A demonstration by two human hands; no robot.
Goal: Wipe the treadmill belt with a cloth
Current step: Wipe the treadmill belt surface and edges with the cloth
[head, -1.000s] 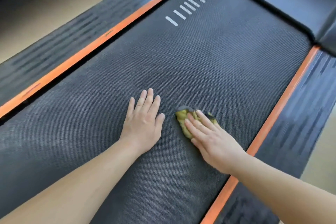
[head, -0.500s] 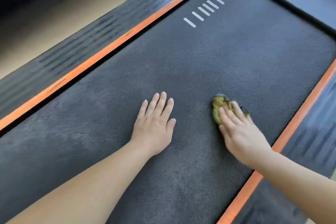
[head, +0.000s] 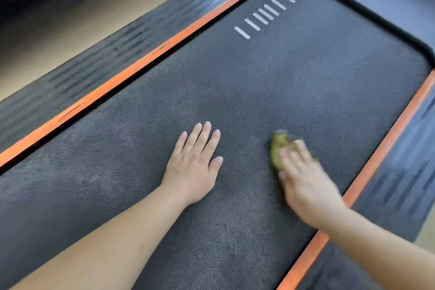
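- Lying flat, the belt (head: 282, 82) fills the view; its near end is cut off.
- The left hand (head: 195, 167) rests on it, fingers straight, likely to prop the person up.
- The right hand (head: 306, 183), blurry, presses flat fingers on the cloth (head: 279, 148) to rub.
- The cloth sits right of the belt's middle, half hidden.

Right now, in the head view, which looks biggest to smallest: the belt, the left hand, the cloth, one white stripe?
1. belt
2. left hand
3. cloth, partly hidden under the right hand
4. white stripe, farther off, so unsure against the cloth
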